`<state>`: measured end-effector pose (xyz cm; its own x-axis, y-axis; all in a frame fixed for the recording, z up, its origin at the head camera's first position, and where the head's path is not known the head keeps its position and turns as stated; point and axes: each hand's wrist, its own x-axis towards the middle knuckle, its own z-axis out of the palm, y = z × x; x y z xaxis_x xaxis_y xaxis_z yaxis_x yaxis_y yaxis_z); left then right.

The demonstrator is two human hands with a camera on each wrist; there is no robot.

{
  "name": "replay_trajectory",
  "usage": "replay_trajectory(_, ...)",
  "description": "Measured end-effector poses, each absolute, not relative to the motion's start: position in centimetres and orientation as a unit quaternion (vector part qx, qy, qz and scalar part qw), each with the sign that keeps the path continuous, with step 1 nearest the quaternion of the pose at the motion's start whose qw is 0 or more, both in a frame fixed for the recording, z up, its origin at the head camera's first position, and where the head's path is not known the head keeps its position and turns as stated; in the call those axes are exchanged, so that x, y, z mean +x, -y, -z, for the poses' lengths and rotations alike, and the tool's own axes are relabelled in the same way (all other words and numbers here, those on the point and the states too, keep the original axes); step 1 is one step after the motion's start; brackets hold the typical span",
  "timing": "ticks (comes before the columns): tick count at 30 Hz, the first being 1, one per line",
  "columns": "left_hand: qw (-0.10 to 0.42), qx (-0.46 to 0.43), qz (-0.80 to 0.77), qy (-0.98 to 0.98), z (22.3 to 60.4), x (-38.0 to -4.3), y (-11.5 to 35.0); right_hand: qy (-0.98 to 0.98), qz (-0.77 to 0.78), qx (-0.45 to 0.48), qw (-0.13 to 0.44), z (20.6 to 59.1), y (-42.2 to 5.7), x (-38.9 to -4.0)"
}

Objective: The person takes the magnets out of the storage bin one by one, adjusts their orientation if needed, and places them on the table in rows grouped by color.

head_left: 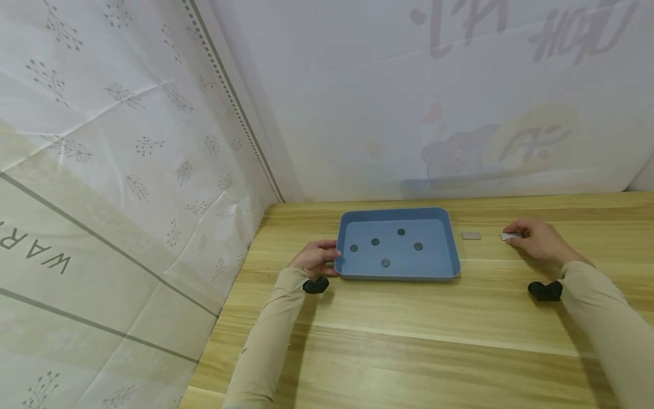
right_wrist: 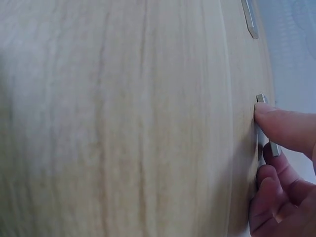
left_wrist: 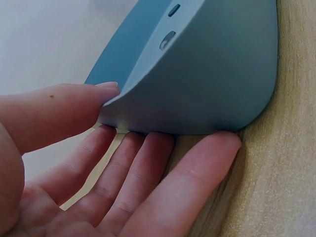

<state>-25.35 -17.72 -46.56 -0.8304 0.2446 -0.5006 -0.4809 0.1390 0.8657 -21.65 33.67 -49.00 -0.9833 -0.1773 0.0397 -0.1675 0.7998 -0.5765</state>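
Observation:
A shallow blue-grey tray lies on the wooden table, with several small round dark grey discs scattered on its floor. At its left end my left hand holds the wall. In the left wrist view the thumb lies at the rim while the other fingers touch the outer wall lower down. To the right of the tray, my right hand pinches a small flat silver-grey rectangular piece between thumb and fingers, close over the table. A similar rectangular piece lies between tray and right hand.
The wood-grain table meets a pale printed cloth backdrop along its back edge. Another patterned cloth hangs along its left side. Each wrist wears a black device, the left one near the tray's front left corner.

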Motion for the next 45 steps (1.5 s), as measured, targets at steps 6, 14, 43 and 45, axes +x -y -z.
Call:
replay_trajectory(6, 0.278, -0.085, -0.647, -0.705, 46.58, -25.33, 17.74, -0.948, 0.306, -0.080, 0.022, 48.95, -33.69, -21.61)
replay_trajectory(14, 0.278, -0.085, -0.651, -0.701, 46.71, -25.38, 17.73, -0.951, 0.297, -0.082, 0.020, 48.86, -33.70, -21.65)
replay_trajectory(43, 0.279, -0.065, -0.651, -0.702, 46.39, -25.08, 17.88, -0.945, 0.316, -0.076, 0.039, 48.96, -33.70, -21.38)
replay_trajectory(45, 0.278, -0.059, -0.653, -0.702, 46.38, -25.03, 17.92, -0.944, 0.317, -0.076, 0.042, 48.97, -33.75, -21.37)
